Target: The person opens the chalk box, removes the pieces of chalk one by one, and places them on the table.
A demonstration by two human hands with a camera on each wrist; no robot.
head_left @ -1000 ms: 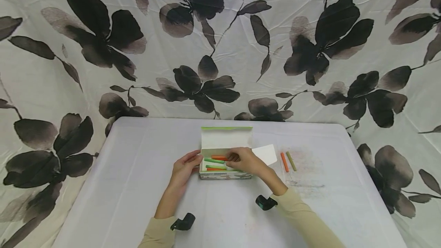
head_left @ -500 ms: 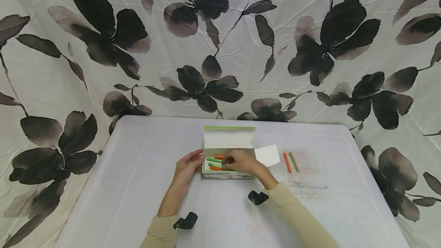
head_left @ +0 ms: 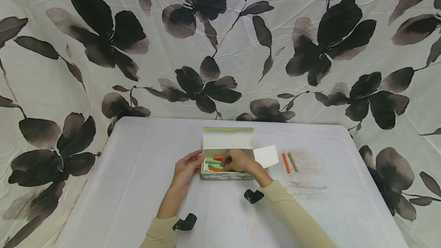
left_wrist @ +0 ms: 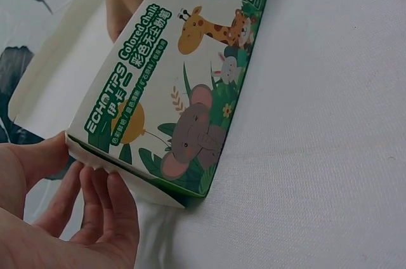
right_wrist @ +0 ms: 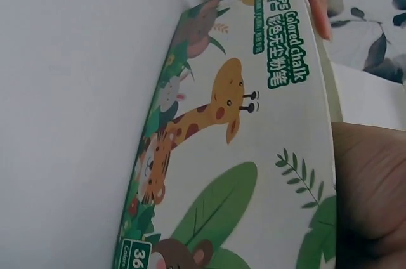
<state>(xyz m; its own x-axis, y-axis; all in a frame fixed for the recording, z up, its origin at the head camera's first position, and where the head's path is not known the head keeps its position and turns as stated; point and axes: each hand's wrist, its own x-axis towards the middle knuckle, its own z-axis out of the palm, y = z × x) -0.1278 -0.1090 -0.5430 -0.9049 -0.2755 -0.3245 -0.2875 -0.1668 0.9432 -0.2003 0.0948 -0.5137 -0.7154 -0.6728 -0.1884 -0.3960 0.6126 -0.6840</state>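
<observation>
An open carton of colored chalk (head_left: pixel 226 176) sits on the table, with its printed side seen in both wrist views. My left hand (head_left: pixel 186 168) holds the carton's left end, thumb at the upper corner and fingers by the end flap (left_wrist: pixel 149 188). My right hand (head_left: pixel 239 160) reaches inside with bent fingers at the right ends of the sticks. Its fingertips are hidden, so a grip on a stick cannot be confirmed. Orange chalk (head_left: pixel 218 157) and green chalk (head_left: pixel 213 161) show in the carton.
An orange chalk stick (head_left: pixel 286 163) and an olive chalk stick (head_left: pixel 293 162) lie right of the carton. Its lid (head_left: pixel 228 138) stands raised behind, and a side flap (head_left: pixel 266 156) sticks out rightward. Chalk smudges mark the white tablecloth (head_left: pixel 306 183). Floral cloth (head_left: pixel 255 56) hangs behind.
My right hand has shifted slightly left within the carton, and its wrist has swung left. The green sticks inside have tilted a little. My left hand keeps its place at the carton's end.
</observation>
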